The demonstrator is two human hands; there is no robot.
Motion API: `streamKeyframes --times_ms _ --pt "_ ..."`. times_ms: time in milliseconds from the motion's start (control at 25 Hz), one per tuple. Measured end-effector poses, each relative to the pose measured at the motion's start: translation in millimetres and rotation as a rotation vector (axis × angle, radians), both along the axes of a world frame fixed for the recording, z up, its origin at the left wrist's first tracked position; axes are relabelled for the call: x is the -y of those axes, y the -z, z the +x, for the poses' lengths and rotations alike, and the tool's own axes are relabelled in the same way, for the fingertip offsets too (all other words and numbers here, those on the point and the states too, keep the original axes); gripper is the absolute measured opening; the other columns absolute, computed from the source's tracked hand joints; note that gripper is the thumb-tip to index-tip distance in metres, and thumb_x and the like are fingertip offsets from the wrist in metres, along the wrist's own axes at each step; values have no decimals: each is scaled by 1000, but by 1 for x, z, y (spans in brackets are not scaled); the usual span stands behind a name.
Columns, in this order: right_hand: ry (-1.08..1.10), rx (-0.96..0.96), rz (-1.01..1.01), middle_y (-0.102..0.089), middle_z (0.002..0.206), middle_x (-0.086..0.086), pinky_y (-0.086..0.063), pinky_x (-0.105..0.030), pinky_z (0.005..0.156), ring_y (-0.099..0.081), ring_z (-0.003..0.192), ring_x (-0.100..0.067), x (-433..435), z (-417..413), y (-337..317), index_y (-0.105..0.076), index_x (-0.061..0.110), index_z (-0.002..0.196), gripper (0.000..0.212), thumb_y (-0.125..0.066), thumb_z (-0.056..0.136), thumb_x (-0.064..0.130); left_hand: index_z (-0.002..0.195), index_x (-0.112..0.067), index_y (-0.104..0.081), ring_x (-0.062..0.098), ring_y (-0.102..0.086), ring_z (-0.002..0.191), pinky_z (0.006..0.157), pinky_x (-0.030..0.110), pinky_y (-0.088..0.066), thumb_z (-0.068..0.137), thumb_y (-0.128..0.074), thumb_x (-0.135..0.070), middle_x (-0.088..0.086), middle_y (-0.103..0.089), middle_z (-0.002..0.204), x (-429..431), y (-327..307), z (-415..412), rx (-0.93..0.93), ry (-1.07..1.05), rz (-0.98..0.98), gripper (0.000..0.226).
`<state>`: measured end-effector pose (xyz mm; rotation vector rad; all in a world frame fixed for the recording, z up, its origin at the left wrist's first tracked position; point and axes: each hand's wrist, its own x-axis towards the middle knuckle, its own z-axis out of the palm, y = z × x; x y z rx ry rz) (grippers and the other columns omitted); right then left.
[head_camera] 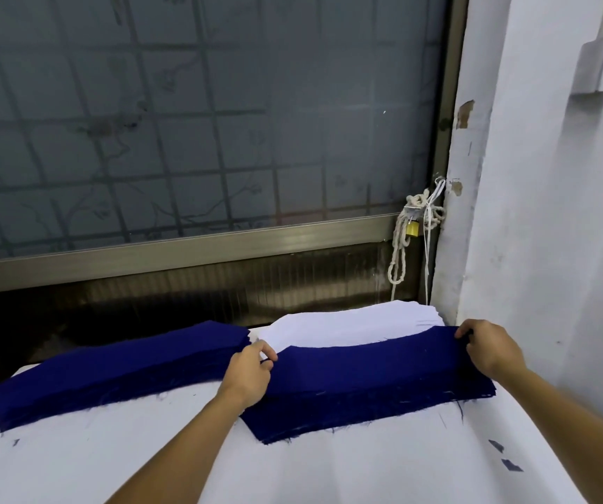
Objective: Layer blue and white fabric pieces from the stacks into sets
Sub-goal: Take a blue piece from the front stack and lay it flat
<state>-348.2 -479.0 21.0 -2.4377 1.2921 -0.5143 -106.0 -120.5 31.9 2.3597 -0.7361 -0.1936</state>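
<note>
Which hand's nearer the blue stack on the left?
Left. The left hand pinches the top blue piece at its end beside the left blue stack; the right hand grips its other end, by the wall.

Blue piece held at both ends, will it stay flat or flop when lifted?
Probably floppy: the blue piece dips in the middle between the left hand and right hand. Likely light, since a pinch at each end holds its edge up. Its frayed edges may snag on the blue stack beneath.

Reaches forward with both bare forearms, well apart; pinches one end of the blue fabric piece [365, 361] with the left hand [251, 372] (thumb over curled fingers), grips its other end with the right hand [489, 349], knuckles up
</note>
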Motion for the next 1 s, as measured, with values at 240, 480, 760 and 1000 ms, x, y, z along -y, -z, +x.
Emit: streamKeyframes --times_ms 240,480,760,1000 --pt "-83 -164 -127 -61 116 1 -45 -29 79 -53 101 -19 0 -6 16 -64 27 103 35 -49 91 -2 104 -21 -63 15 -64 87 76 31 -57 103 -53 -7 3 -67 97 -3 13 3 30 -25 160 17" --pt "-174 -210 -318 -60 117 6 -41 -25 82 -51 105 -17 -3 -3 28 -65 29 112 34 -51 93 4 101 -23 -61 16 -65 88 77 32 -59 103 -51 -6 0 -66 97 -1 15 2 83 -29 260 19" --pt "-147 -220 -283 -64 112 4 -47 -29 79 -55 98 -16 -21 11 6 -67 27 107 27 -49 95 12 105 -24 -62 16 -64 92 82 36 -60 100 -49 -14 -4 -66 103 -3 4 12 132 36 377 17" --pt "-355 -15 -272 -69 113 8 -53 -25 89 -58 99 -8 -81 70 -8 -71 29 108 22 -57 97 16 108 -23 -62 13 -60 91 72 29 -53 100 -60 -22 -4 -63 104 -46 -1 48 295 -141 163 8"
